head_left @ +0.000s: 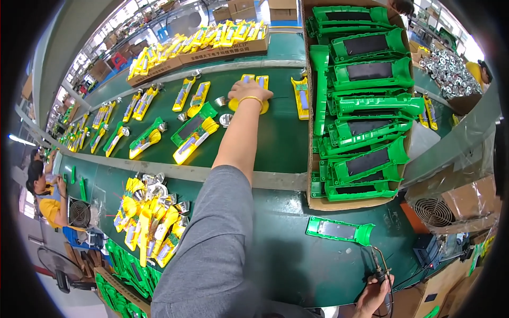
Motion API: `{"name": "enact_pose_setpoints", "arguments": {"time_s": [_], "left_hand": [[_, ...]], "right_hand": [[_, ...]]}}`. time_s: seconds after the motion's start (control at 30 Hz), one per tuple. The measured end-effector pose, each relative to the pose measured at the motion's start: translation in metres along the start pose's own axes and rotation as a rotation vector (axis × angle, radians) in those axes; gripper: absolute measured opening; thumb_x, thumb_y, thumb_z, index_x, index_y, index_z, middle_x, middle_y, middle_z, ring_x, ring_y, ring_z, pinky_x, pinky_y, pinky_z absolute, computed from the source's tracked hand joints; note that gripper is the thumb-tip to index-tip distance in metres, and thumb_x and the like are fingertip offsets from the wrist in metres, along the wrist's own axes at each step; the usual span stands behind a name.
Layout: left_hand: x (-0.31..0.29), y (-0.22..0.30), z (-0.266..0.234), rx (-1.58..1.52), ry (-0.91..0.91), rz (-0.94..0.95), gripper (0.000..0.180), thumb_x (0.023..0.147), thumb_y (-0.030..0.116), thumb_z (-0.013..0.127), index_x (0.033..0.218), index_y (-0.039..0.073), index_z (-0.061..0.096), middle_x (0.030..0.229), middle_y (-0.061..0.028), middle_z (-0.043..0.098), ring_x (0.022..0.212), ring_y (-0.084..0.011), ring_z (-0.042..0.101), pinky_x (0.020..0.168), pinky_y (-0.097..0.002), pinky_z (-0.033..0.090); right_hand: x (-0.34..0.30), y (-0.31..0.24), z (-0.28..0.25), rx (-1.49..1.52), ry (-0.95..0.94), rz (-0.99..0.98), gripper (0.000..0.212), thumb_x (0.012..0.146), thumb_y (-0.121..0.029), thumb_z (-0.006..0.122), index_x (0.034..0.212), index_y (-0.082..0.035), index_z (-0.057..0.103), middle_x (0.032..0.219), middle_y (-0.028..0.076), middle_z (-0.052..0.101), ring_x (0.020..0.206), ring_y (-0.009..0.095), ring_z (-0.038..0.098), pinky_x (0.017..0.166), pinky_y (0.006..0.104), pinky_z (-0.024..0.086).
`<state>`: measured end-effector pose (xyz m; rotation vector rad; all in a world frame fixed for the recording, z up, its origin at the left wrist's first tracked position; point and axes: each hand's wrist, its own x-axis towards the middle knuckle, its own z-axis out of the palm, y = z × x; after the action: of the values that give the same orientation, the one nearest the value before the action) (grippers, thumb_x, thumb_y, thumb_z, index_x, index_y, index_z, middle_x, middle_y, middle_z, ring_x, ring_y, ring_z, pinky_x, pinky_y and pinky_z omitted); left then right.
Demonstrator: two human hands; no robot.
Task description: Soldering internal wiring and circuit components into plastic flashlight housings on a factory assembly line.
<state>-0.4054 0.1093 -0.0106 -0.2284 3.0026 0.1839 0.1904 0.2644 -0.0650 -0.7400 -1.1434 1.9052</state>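
My left arm stretches far forward over the green conveyor. Its hand (248, 93) is closed over a pair of yellow torch housings (262, 81) lying side by side; the fingertips are partly hidden. Beside that hand sits a small silver reflector cup (221, 100). At the lower right, my right hand (374, 294) grips a soldering iron (379, 273) with a bent tube at its tip. The tip is close to the end of a green housing shell (339, 229) with a dark panel, which lies on the bench.
A carton (352, 204) of green shells stands to the right. Yellow housings with reflectors are heaped (151, 217) on the bench at left. More housings line the conveyor (275, 138); a long box (217, 55) of them stands beyond. A co-worker (50, 206) sits far left.
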Motion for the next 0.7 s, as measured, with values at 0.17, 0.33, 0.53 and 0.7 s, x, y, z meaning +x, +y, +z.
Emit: {"name": "enact_pose_setpoints", "arguments": {"time_s": [0.17,0.33,0.53,0.7], "left_hand": [[-0.011,-0.005,0.002,-0.051,0.030,0.054,0.079,0.064,0.049,0.069,0.131,0.017,0.040,0.128,-0.0141,0.047,0.119,-0.0306,0.046,0.093,-0.0486,0.037],[-0.051,-0.019,-0.025,-0.144,0.141,0.275,0.077,0.060,0.047,0.067,0.126,0.015,0.043,0.114,-0.0135,0.059,0.108,-0.0319,0.056,0.093,-0.0504,0.038],[-0.177,-0.093,-0.061,-0.257,0.049,0.528,0.080,0.060,0.046,0.071,0.128,0.015,0.042,0.117,-0.0194,0.055,0.108,-0.0362,0.055,0.090,-0.0488,0.042],[-0.340,-0.180,-0.004,-0.215,-0.061,0.631,0.075,0.059,0.034,0.072,0.124,0.012,0.042,0.106,-0.0178,0.051,0.104,-0.0351,0.051,0.087,-0.0484,0.041]], "right_hand": [[-0.001,-0.003,-0.010,0.030,-0.015,0.020,0.022,0.088,-0.023,0.058,0.096,-0.007,0.045,0.088,0.003,0.050,0.075,0.011,0.047,0.069,0.0253,0.040],[0.001,0.001,-0.018,-0.001,-0.090,0.014,0.024,0.087,-0.023,0.057,0.099,-0.006,0.046,0.089,0.004,0.050,0.075,0.012,0.046,0.069,0.0262,0.040],[0.006,0.007,-0.015,0.096,-0.238,-0.059,0.027,0.090,-0.023,0.055,0.106,-0.002,0.049,0.094,0.006,0.051,0.078,0.014,0.045,0.074,0.0281,0.039],[0.008,0.004,-0.020,0.157,-0.292,-0.075,0.021,0.091,-0.020,0.055,0.101,-0.002,0.051,0.092,0.005,0.052,0.080,0.015,0.046,0.078,0.0285,0.039]]}}
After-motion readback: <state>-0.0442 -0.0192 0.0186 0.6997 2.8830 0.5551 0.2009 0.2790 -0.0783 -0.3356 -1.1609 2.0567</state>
